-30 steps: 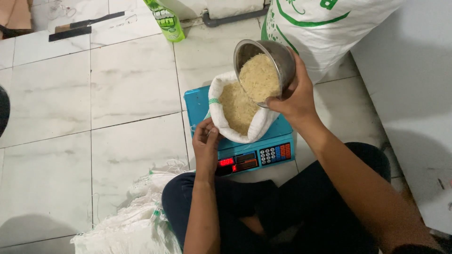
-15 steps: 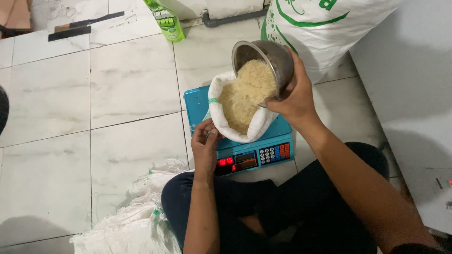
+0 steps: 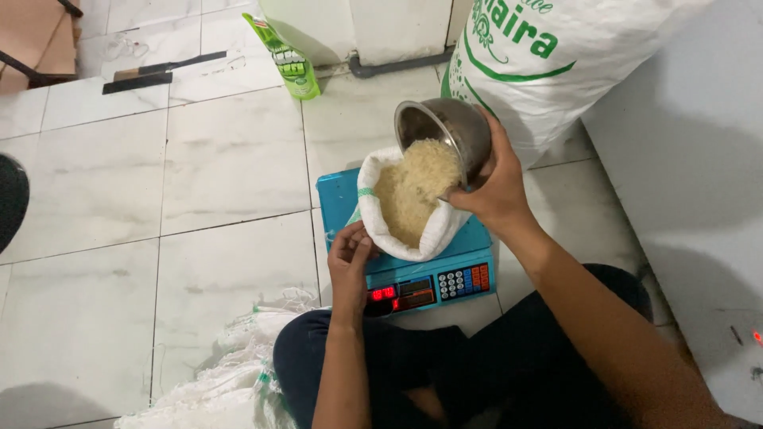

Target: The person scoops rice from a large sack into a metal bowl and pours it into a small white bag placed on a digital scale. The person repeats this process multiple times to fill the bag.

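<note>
My right hand [image 3: 497,191] grips a steel bowl [image 3: 445,131], tipped steeply so rice [image 3: 413,191] pours from it into a small white sack [image 3: 397,238]. The open sack stands on a blue digital scale [image 3: 445,274] with a lit red display. My left hand [image 3: 350,262] holds the sack's near left edge, fingers curled on the cloth. I am sitting on the tiled floor with my dark trouser legs just behind the scale.
A large white sack with green print [image 3: 556,63] leans at the upper right. A green packet [image 3: 286,59] stands on the floor behind the scale. A cleaver [image 3: 151,75] lies upper left. Crumpled white sacking [image 3: 222,373] lies by my left knee. A white wall surface [image 3: 691,199] is at right.
The bowl has tipped further over the sack and most of its rice has slid out. My left hand has stayed at the sack's edge.
</note>
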